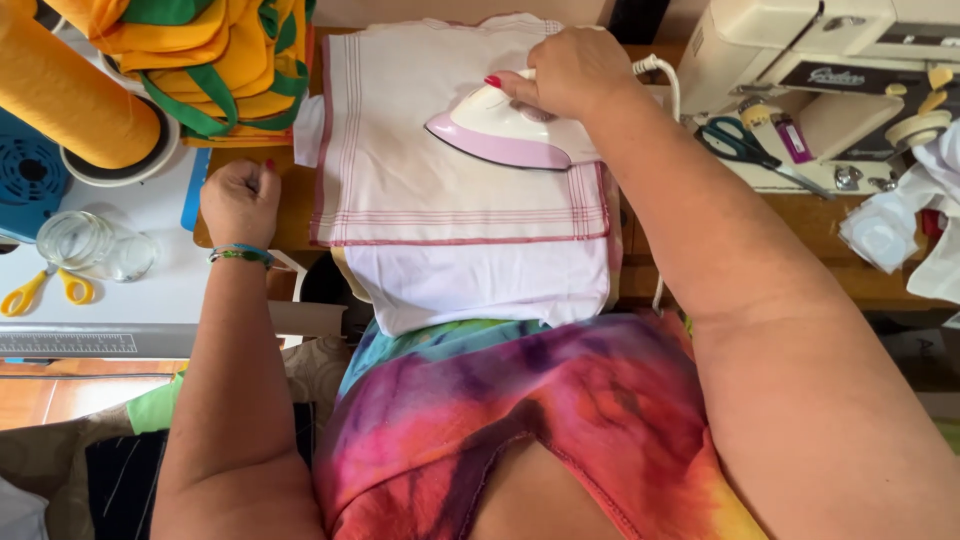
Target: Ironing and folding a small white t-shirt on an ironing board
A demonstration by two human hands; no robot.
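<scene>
So the right hand [572,70] has its grip wrapped closed around the handle of a white and pink iron [505,130], and the iron sits flat on a white cloth with thin pink stripes [440,190], up near that cloth's far right corner. The cloth is spread over a plain white layer [480,285] that hangs off the near edge of the wooden table [285,215]. The left hand [240,200] is balled into a fist, holding nothing, resting on the table just left of the striped cloth; there's a green and blue bracelet [240,255] on that wrist. Left of the cloth and further off: a fat yellow thread cone [65,95], a glass jar [75,240], and yellow-handled scissors [45,290]. Right of the cloth there's a cream sewing machine [800,60] with green-handled scissors [745,145] lying on its base.
</scene>
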